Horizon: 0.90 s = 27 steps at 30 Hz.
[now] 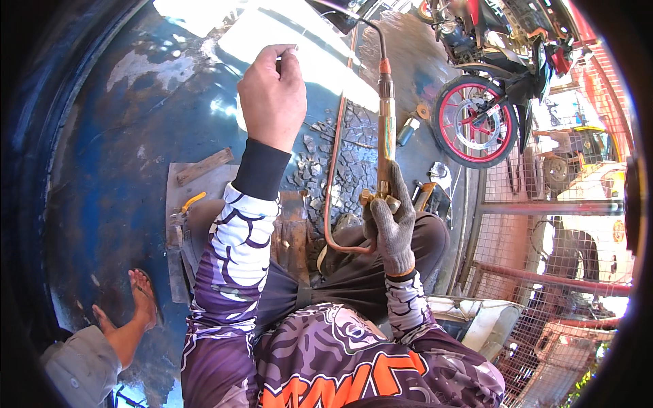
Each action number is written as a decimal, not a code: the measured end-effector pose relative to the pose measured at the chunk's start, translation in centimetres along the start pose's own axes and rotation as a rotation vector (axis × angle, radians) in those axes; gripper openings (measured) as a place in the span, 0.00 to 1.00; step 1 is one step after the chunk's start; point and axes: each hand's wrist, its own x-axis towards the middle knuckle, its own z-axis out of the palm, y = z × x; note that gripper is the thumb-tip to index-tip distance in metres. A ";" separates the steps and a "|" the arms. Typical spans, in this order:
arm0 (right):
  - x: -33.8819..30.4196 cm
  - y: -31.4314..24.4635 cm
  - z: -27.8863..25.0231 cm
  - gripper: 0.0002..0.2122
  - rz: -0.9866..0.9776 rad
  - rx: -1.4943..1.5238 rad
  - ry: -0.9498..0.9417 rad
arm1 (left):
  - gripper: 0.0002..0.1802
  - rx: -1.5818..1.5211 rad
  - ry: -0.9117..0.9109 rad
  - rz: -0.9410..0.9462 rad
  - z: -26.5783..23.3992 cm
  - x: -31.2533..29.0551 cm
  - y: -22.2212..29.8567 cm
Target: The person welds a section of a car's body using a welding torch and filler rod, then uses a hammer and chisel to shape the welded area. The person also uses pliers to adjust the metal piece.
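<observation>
My right hand [393, 228], in a grey knit glove, is wrapped round the valve end of a brass gas torch [386, 129]. The torch points away from me, and its thin bent tip reaches the top edge of the view. From its base a reddish-brown hose [333, 183] loops down and runs forward again. My bare left hand [273, 98] is raised to the left of the torch, its thumb and fingers pinched together. What they hold, if anything, is too small and washed out by glare to name. The two hands are apart.
At the far right stands a motorcycle with a red-rimmed wheel [476, 121], before a wire mesh fence [524, 272]. Dark broken flakes [354, 156] litter the floor ahead. Yellow-handled pliers [193, 202] and a wood block [204, 166] lie at left, near another person's foot [141, 299].
</observation>
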 end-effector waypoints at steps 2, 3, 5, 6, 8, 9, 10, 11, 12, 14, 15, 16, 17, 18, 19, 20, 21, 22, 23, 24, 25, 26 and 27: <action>0.5 0.4 0.4 0.33 -0.030 -0.116 0.026 | 0.12 0.057 0.001 0.001 0.5 0.0 -0.2; 0.6 0.5 0.5 0.33 -0.026 -0.143 0.029 | 0.12 0.019 0.013 0.025 0.6 -0.1 -0.2; 0.9 0.8 0.7 0.33 -0.055 -0.224 0.031 | 0.12 -0.009 0.023 0.029 0.8 -0.2 -0.3; 1.1 0.9 0.7 0.33 -0.069 -0.265 0.033 | 0.12 -0.022 0.021 0.013 0.8 -0.2 -0.3; 1.2 1.2 0.9 0.32 -0.129 -0.319 0.031 | 0.12 -0.047 0.020 -0.022 0.7 -0.2 -0.4; 1.3 1.3 1.1 0.32 -0.153 -0.327 0.032 | 0.13 -0.054 0.017 -0.022 0.6 -0.2 -0.5; 1.3 1.4 1.2 0.31 -0.177 -0.335 0.033 | 0.13 -0.060 0.013 -0.021 0.6 -0.1 -0.5; 1.2 1.4 1.3 0.31 -0.193 -0.336 0.033 | 0.13 -0.066 0.008 -0.019 0.6 0.0 -0.6; 1.2 1.4 1.4 0.31 -0.210 -0.338 0.033 | 0.13 -0.088 0.002 -0.046 0.6 0.1 -0.6; 1.2 1.3 1.5 0.31 -0.125 -0.351 0.051 | 0.14 -0.134 -0.008 -0.099 0.7 0.2 -0.7; 1.2 1.3 1.5 0.31 -0.111 -0.366 0.059 | 0.14 -0.149 -0.001 -0.098 0.8 0.2 -0.7; 1.2 1.2 1.5 0.30 -0.120 -0.385 0.059 | 0.14 -0.164 0.005 -0.096 0.9 0.2 -0.7; 1.3 1.2 1.6 0.30 -0.157 -0.413 0.057 | 0.14 -0.180 0.006 -0.093 0.9 0.2 -0.8; 1.3 1.2 1.6 0.30 -0.168 -0.419 0.055 | 0.14 -0.185 0.011 -0.093 1.0 0.2 -0.8; 1.3 1.2 1.6 0.30 -0.178 -0.425 0.054 | 0.14 -0.189 0.011 -0.092 1.0 0.2 -0.8; 1.3 1.2 1.6 0.30 -0.162 -0.410 0.054 | 0.14 -0.190 0.009 -0.094 1.1 0.2 -0.9; 1.3 1.2 1.6 0.30 -0.160 -0.419 0.056 | 0.14 -0.191 0.007 -0.096 1.1 0.2 -0.9; 1.3 1.2 1.5 0.30 -0.158 -0.428 0.058 | 0.15 -0.188 0.006 -0.102 1.1 0.3 -0.9; 1.3 1.1 1.5 0.30 -0.169 -0.460 0.061 | 0.15 -0.195 0.001 -0.112 1.1 0.3 -0.9; 1.3 1.1 1.5 0.31 -0.173 -0.477 0.062 | 0.15 -0.201 -0.004 -0.123 1.2 0.3 -1.0; 1.3 1.1 1.5 0.31 -0.177 -0.494 0.063 | 0.15 -0.217 -0.012 -0.138 1.2 0.3 -1.0; 1.3 1.1 1.5 0.31 -0.173 -0.495 0.061 | 0.15 -0.233 -0.019 -0.154 1.3 0.3 -1.0; 1.3 1.1 1.4 0.31 -0.185 -0.498 0.062 | 0.15 -0.225 -0.015 -0.136 1.4 0.3 -1.0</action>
